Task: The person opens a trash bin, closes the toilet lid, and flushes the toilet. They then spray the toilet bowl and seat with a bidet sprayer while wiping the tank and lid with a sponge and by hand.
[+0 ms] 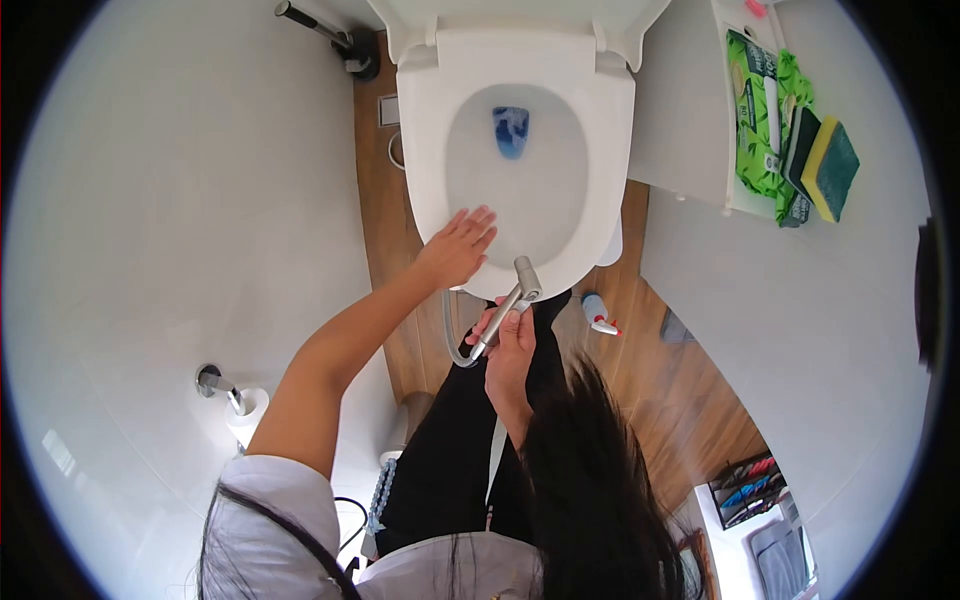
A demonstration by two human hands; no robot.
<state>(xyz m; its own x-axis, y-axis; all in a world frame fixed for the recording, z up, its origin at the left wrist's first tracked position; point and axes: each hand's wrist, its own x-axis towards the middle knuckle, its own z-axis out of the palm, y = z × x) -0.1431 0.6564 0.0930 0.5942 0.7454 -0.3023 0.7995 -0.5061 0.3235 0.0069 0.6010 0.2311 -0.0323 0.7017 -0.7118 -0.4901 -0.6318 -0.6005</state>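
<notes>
My right hand (512,350) is wrapped around the handle of a metal bidet sprayer (496,322), its head tilted over the front of the toilet seat. A grey hose (449,325) loops down from the handle's lower end. My left hand (458,248) reaches over the left front of the white toilet seat (424,170), fingers stretched out above the bowl (530,205) and holding nothing. Blue water (511,132) with some foam lies at the bottom of the bowl. The toilet lid (515,14) is raised.
A toilet brush (365,55) stands back left. On the right ledge lie a green wipes pack (757,120) and sponges (830,170). A spray bottle (597,313) is on the wooden floor (660,390). A toilet roll (247,415) hangs at left.
</notes>
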